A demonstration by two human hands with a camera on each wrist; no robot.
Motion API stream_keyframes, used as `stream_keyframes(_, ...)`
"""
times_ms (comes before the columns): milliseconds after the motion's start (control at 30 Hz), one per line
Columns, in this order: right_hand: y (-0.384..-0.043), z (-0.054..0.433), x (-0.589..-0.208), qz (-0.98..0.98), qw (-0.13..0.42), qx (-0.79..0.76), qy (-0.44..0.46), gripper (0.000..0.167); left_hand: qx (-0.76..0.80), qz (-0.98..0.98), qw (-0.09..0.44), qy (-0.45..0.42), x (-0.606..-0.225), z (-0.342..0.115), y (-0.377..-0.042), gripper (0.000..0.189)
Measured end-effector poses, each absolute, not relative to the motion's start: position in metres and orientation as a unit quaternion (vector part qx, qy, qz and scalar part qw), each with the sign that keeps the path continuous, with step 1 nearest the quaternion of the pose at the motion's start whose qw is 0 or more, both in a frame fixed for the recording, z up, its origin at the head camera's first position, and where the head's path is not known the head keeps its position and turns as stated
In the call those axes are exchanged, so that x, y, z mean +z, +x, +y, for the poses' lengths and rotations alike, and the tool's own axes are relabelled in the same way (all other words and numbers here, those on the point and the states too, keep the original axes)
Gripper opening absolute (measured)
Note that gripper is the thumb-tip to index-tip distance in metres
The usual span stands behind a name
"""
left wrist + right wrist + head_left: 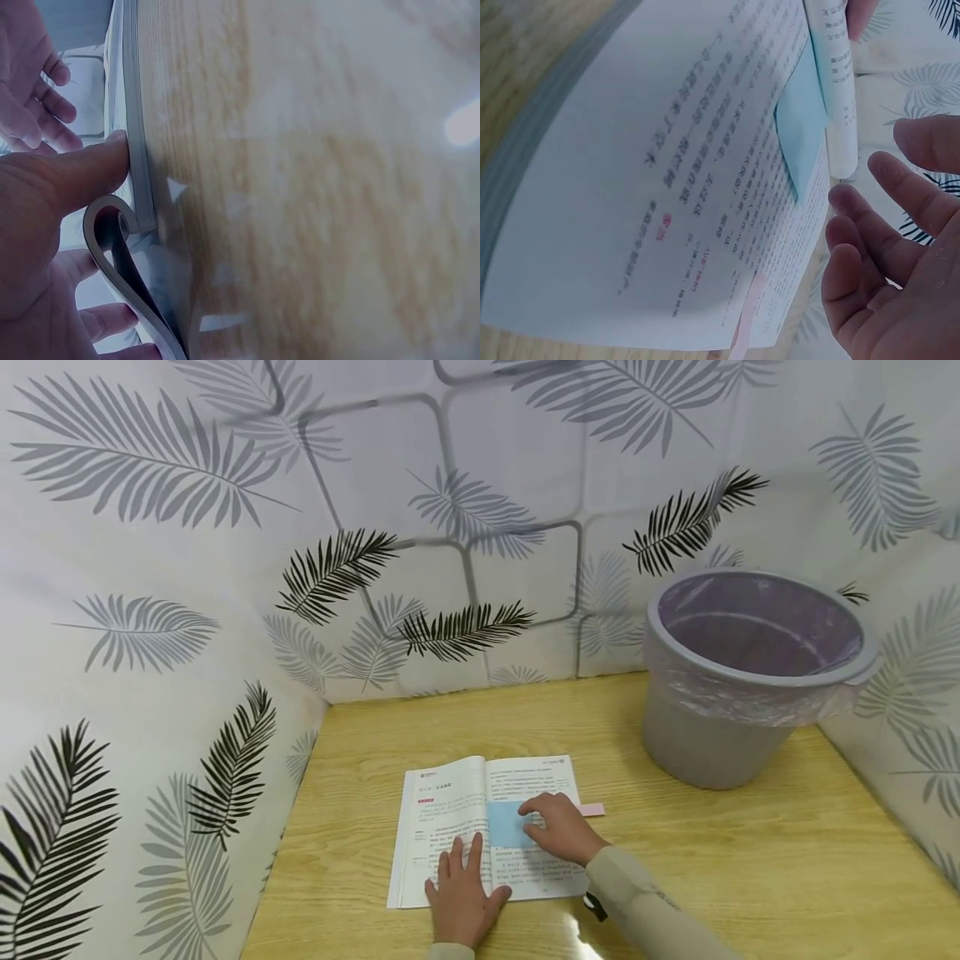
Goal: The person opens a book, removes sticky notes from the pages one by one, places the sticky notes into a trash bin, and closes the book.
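An open book (442,827) with printed pages lies on the wooden table. On its right page, beside the middle fold, sits a blue sticky note (508,827). A pink tab (592,810) sticks out past the right edge. My left hand (461,897) rests with spread fingers on the lower left page, its thumb reaching across the fold at the bottom edge. Over the right page is my right hand (561,833), fingers loosely bent near the note. The right wrist view shows that hand raised from the paper, nothing between its fingers, with the blue note (802,124) lying on the page.
A grey bin (712,735) with a thin clear plastic liner folded over its rim stands at the back right of the table (360,735). Leaf-patterned cloth (420,460) hangs behind and at both sides. Light glares off the tabletop near the front.
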State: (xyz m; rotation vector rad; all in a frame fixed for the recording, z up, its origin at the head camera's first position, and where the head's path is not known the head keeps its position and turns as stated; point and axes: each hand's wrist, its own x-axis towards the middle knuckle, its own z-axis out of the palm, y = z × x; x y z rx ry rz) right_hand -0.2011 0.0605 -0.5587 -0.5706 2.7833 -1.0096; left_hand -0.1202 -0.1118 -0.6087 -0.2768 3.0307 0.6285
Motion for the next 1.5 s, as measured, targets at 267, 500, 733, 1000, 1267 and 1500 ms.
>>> stream_keyframes(267,-0.211,0.058,-0.567,0.945,0.04,-0.277,-0.17,0.02,0.198,0.976,0.016,-0.091,-0.609,-0.112,-0.12,0.088)
stream_keyframes(500,-0.22,0.055,-0.57,0.958,0.043,-0.247,-0.14,0.022,0.201,0.975,0.019,-0.09,-0.604,-0.112,-0.119,0.088)
stream_keyframes(733,-0.222,0.052,-0.572,0.962,0.045,-0.237,-0.128,0.024,0.2,0.976,0.016,-0.088,-0.606,-0.113,-0.12,0.087)
stream_keyframes(1000,-0.226,0.046,-0.575,0.967,0.052,-0.225,-0.108,0.029,0.196,0.976,0.015,-0.089,-0.606,-0.113,-0.119,0.087)
stream_keyframes(1267,-0.23,0.044,-0.582,0.976,0.055,-0.184,-0.104,0.04,0.198,0.976,0.017,-0.086,-0.604,-0.113,-0.119,0.088)
stream_keyframes(1500,-0.234,0.041,-0.584,0.974,0.073,-0.19,-0.099,0.036,0.201,0.975,0.019,-0.089,-0.602,-0.113,-0.118,0.087)
